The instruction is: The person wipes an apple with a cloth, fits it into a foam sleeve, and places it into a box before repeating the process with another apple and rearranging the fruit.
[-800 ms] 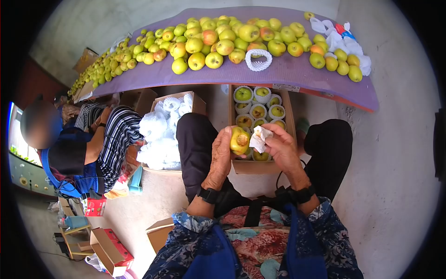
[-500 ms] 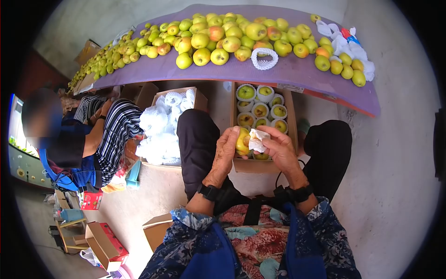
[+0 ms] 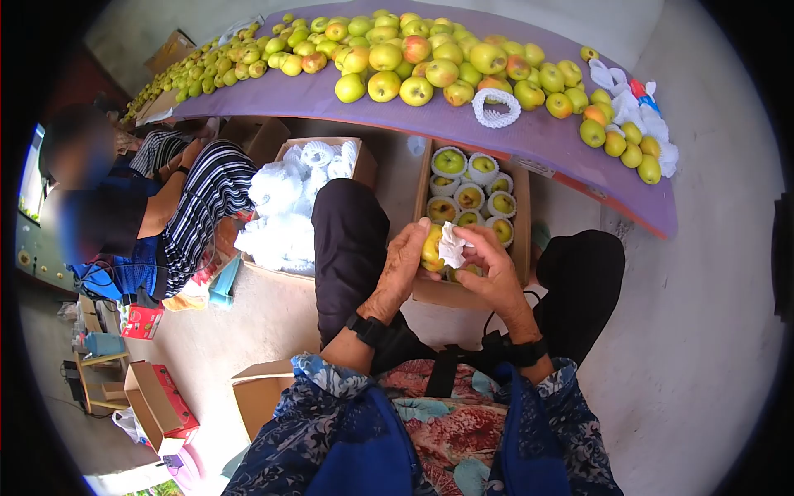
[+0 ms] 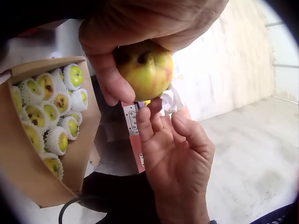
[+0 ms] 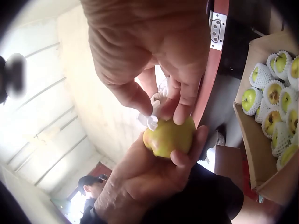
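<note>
The left hand (image 3: 400, 263) grips a yellow-green apple (image 3: 431, 248) between the knees, thumb and fingers round its sides. Against the apple's right side, the right hand (image 3: 495, 273) pinches a crumpled white tissue (image 3: 452, 245). In the left wrist view the apple (image 4: 147, 70) shows its stem end in the left hand (image 4: 154, 23), with the right hand (image 4: 180, 163) palm up below it. From the right wrist, the tissue (image 5: 150, 120) touches the top of the apple (image 5: 169, 137) under the right hand's fingertips.
A carton (image 3: 518, 240) of apples in white foam nets stands beyond the hands. Many loose apples lie on the purple-covered table (image 3: 314, 97), with one empty net (image 3: 496, 108). Left is a box of white nets (image 3: 285, 190); a seated person (image 3: 157, 207) is farther left.
The head view has shifted, so the table sits differently. The apple has turned in the left hand, its brown hollow now out of sight, and the tissue has moved onto its upper right side.
</note>
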{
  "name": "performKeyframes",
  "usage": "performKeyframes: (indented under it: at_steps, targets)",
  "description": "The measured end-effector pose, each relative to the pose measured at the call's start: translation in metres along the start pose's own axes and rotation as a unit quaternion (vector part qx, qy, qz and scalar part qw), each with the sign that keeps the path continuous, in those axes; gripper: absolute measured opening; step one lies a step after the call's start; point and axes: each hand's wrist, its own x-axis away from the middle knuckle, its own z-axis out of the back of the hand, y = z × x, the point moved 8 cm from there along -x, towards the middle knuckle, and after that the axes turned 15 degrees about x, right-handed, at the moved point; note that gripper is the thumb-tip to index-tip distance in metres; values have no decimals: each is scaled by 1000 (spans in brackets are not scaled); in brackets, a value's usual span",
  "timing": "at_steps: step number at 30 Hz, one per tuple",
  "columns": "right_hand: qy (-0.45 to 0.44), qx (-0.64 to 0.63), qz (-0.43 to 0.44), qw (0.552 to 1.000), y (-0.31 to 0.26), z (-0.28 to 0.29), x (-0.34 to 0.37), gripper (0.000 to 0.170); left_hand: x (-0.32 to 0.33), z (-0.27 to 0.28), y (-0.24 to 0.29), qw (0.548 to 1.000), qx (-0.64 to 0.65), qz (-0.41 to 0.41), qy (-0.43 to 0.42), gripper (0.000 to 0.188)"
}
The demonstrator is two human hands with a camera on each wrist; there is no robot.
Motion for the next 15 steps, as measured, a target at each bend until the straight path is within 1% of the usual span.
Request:
performKeyframes:
  at_steps: [2, 5, 8, 11, 15]
  targets:
    - [15, 107, 19, 994, -8, -3, 0, 56, -2, 6, -3, 1000, 8, -8, 8, 46]
    - [24, 89, 9, 996, -11, -6, -3, 55, -1, 8, -3, 1000, 3, -15, 23, 43]
    - [52, 99, 39, 993, -7, -6, -3, 47, 0, 9, -2, 999, -10, -28, 31, 44]
    - [89, 150, 91, 980, -7, -5, -2, 38, 4, 7, 2, 997, -41, -40, 53, 42]
    - [98, 176, 79, 976, -6, -7, -2, 31, 5, 11, 6, 992, -40, -99, 68, 43]
